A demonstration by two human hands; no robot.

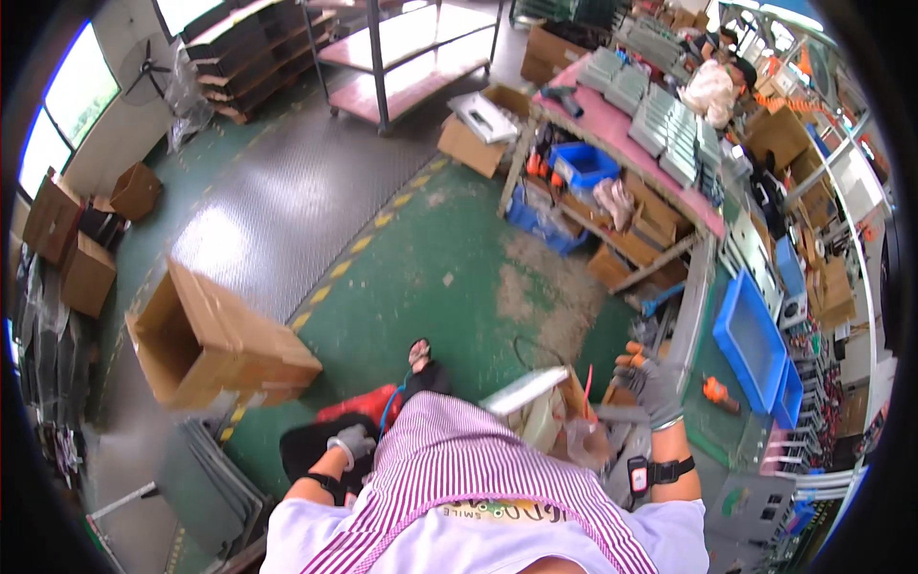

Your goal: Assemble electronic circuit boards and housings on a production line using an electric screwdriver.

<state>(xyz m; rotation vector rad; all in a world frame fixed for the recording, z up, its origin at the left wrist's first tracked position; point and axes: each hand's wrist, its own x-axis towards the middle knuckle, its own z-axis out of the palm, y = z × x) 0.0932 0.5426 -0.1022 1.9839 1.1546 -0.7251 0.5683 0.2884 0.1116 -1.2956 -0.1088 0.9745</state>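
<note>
My left hand [354, 444], in a grey glove, is low beside my left hip. Its fingers curl at the edge of a black padded seat [304, 450]; part of the grip is hidden. A red object [359, 404] and a blue cord [389, 407] show just past the seat. On the other side my right hand [656, 387], gloved in grey with orange fingertips, is raised near the metal edge of the workbench [690, 320]. Its fingers are apart and slightly bent, and I see nothing held. Below it are a clear plastic bag [585, 442] and a white panel [526, 389].
An open cardboard box [244, 349] stands on the green floor to the left. Ahead right is a pink-topped table [612, 120] stacked with grey parts. Blue trays [741, 335] and an orange-handled tool [717, 390] lie at right. Another person [712, 86] works beyond. A shelf cart [411, 72] stands far ahead.
</note>
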